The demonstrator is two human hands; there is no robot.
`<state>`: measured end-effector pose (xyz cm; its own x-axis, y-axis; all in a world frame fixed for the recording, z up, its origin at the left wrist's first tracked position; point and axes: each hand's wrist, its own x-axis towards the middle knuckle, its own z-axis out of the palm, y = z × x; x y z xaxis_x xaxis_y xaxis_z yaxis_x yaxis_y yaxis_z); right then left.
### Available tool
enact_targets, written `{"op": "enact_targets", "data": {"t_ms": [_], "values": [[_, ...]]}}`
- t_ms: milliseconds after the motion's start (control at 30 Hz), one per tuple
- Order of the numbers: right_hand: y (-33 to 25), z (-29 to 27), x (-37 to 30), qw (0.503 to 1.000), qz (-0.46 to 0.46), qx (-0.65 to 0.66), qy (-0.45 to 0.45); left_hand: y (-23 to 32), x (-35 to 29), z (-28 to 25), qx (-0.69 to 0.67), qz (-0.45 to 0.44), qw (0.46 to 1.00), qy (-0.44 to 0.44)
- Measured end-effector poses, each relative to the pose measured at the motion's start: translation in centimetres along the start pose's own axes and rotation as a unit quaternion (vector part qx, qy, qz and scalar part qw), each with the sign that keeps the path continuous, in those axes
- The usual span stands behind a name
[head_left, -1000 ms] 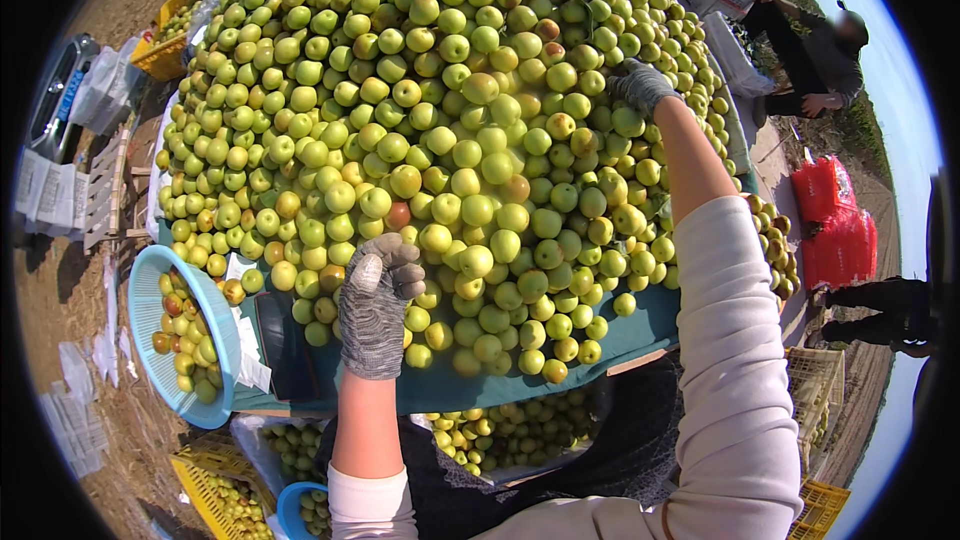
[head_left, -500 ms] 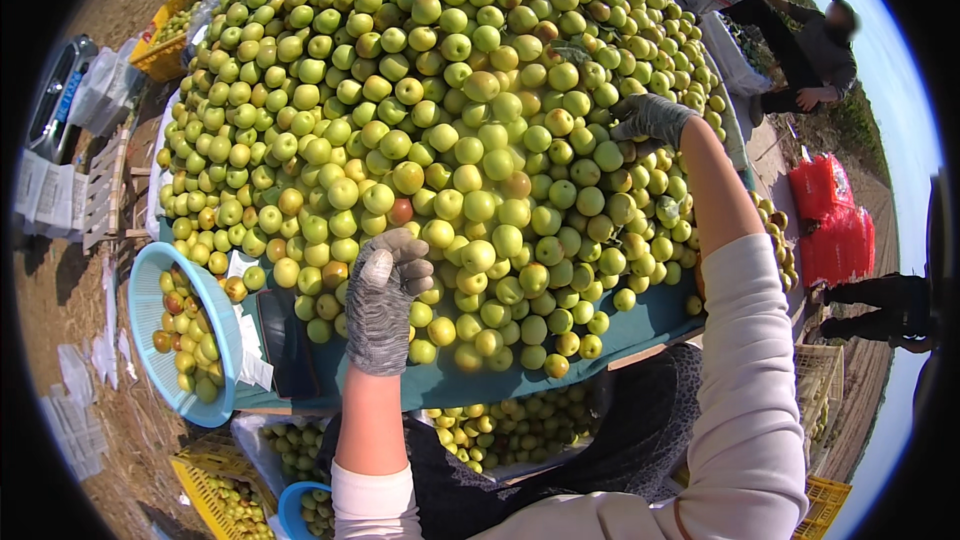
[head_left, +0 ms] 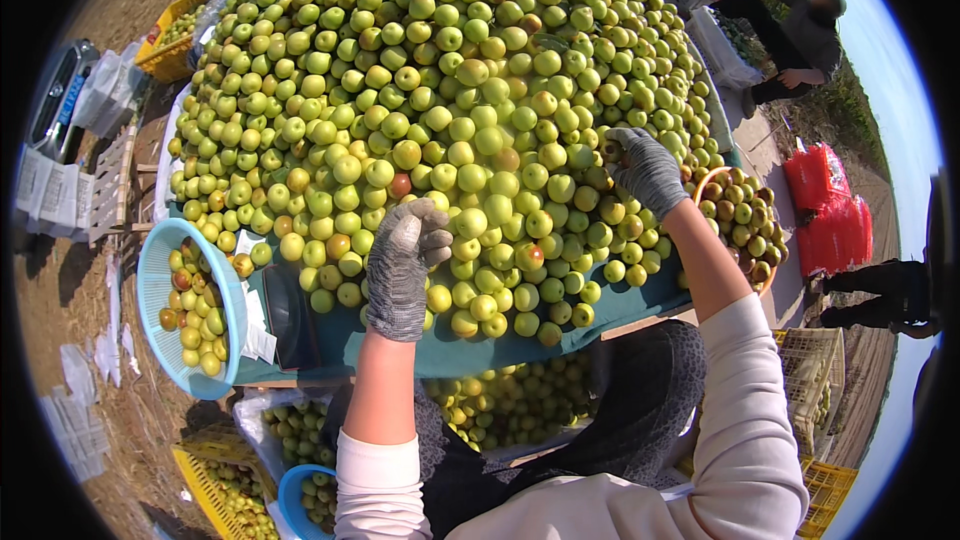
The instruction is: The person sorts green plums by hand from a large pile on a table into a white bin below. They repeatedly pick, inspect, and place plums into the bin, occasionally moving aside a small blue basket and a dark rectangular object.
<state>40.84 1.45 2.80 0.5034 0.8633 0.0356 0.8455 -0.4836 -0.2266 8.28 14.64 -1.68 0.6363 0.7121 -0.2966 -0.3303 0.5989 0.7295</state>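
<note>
A big heap of round green jujubes [head_left: 345,170], some with reddish-brown patches, covers the table. Both of my hands wear grey knit gloves. My left hand [head_left: 408,255] is over the near middle of the heap, its fingers curled in; whatever may lie inside them is hidden. Over the right part of the heap, my right hand [head_left: 645,170] is bent round a brownish jujube [head_left: 612,150], which shows at the fingertips. A dark red jujube [head_left: 400,186] lies among the green ones just beyond my left hand.
A light-blue basket [head_left: 238,310] of browner fruit stands at the table's left, beside a dark flat tray [head_left: 288,315]. An orange-rimmed basket [head_left: 703,178] of brownish fruit is at the right. Yellow crates [head_left: 205,485], red bags [head_left: 830,210] and a person [head_left: 800,45] are around.
My right hand has drawn back toward me and now has a brownish jujube at its fingertips. My left hand stays curled near the same spot. The orange-rimmed basket has come into fuller view.
</note>
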Motion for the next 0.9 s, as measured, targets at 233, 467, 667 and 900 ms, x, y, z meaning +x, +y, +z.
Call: {"op": "enact_targets", "data": {"t_ms": [233, 467, 667, 900], "values": [[-8.9, 0.3, -8.0, 0.823, -0.063, 0.555, -0.104, -1.1, -3.6, 3.8, 0.265, 0.133, 0.949, -0.111], [-16.4, 0.9, -13.9, 0.901, -0.194, 0.387, -0.006, -0.5, -8.5, 1.3, 0.178, 0.057, 0.982, -0.029], [-11.9, 1.8, -20.1, 0.676, 0.14, 0.71, -0.141, 4.5, -13.1, -6.2, -0.108, 0.155, 0.979, 0.08], [-7.7, 2.6, -24.3, 0.603, 0.285, 0.728, -0.157, 2.0, -14.8, -8.6, -0.01, 0.072, 0.988, 0.136]]}}
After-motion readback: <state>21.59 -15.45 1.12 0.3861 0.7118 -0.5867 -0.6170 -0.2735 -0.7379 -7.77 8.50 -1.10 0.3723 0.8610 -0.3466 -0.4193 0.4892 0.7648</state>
